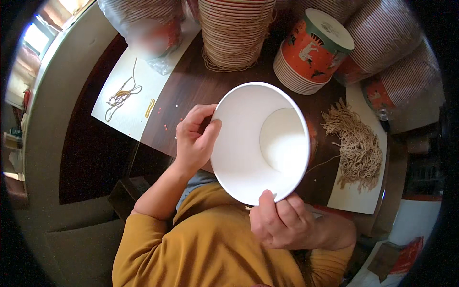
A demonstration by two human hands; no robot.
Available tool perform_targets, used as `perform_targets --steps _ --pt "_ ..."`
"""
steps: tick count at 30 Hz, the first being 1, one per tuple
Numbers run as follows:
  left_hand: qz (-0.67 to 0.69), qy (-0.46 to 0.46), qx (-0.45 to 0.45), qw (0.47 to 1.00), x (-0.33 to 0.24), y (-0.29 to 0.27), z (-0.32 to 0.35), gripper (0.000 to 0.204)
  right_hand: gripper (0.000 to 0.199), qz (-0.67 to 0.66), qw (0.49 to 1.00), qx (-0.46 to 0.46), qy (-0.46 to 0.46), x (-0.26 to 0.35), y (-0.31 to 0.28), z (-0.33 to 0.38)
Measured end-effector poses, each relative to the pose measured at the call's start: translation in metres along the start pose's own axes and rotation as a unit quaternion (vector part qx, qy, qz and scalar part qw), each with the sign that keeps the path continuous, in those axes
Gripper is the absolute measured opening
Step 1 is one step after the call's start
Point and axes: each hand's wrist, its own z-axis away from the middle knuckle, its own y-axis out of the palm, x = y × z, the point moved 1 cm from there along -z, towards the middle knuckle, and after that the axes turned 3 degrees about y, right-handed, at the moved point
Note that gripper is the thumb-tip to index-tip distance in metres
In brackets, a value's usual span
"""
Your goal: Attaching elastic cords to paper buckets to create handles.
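A large round paper bucket (234, 138), white inside, is tilted so that its open mouth faces me. My left hand (196, 136) grips the rim at its left side, thumb and fingers closed on the wall. At the lower edge of the rim my right hand (282, 220) is closed, its fingers curled against the bucket. Whether a string is also in those fingers I cannot make out. Right of the bucket lies a thick bundle of beige string (361, 148), and one thin strand runs from it toward the bucket. The bucket's outside is mostly hidden from me.
Behind stands a tall stack of buckets (236, 33) with string around it. Beside it is a shorter stack of orange-and-green buckets (311, 52), upside down. Plastic-wrapped stacks (382, 38) fill the back right. Loose string (122, 98) and a yellow band (150, 108) lie on white board at left.
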Motion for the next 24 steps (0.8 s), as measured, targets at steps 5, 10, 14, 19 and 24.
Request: perform_targets --steps 5,10,14,19,24 --pt "0.014 -0.01 0.032 0.999 -0.002 -0.006 -0.002 0.032 0.017 -0.007 1.0 -0.006 0.019 -0.003 0.002 0.001" --pt "0.051 -0.07 -0.003 0.996 0.002 -0.005 0.001 0.036 0.017 -0.011 1.0 -0.008 0.023 -0.003 0.004 0.002" --pt "0.069 -0.04 0.005 0.997 0.001 0.001 0.002 0.039 0.017 -0.017 0.999 -0.008 0.035 -0.002 0.006 0.003" --pt "-0.033 -0.026 0.006 0.999 0.002 0.005 0.0 0.036 0.018 -0.001 1.0 0.003 0.002 -0.001 0.008 0.0" --pt "-0.03 -0.055 -0.038 0.997 0.003 0.011 0.0 0.026 0.017 0.023 0.999 -0.002 -0.027 0.01 0.015 -0.006"
